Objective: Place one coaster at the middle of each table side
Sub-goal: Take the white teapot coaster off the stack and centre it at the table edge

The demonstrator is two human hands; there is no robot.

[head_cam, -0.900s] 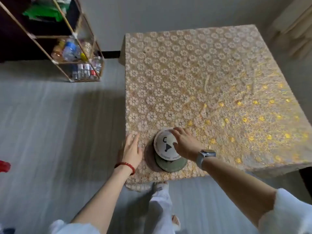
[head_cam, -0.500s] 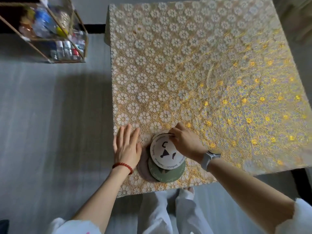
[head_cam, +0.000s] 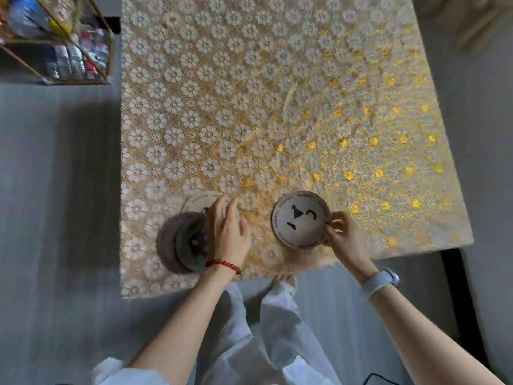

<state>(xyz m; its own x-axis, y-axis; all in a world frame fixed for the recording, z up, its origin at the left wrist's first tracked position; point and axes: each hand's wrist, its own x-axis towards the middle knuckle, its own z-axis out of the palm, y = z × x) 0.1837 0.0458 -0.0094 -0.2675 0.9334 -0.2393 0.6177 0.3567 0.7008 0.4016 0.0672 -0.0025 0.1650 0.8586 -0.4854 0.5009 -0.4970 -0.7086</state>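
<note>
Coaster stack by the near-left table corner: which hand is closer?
Left. The left hand hovers at the right edge of the coaster stack, overlapping it. The right hand is off to the right, pinching a single white coaster.

- Looks like a home room, dining or living area.
- Square table (head_cam: 277, 107) covered by gold-and-white floral lace tablecloth (head_cam: 211, 129), household style.
- Gold wire shelf rack (head_cam: 83, 65) at upper left, packed with small bottles (head_cam: 69, 65) and blurred packaged goods.
- Grey plank-like floor (head_cam: 55, 190), plain pale wall behind.
- Pale curtain-like fabric (head_cam: 477, 20) at upper right, too blurred to confirm.
</note>
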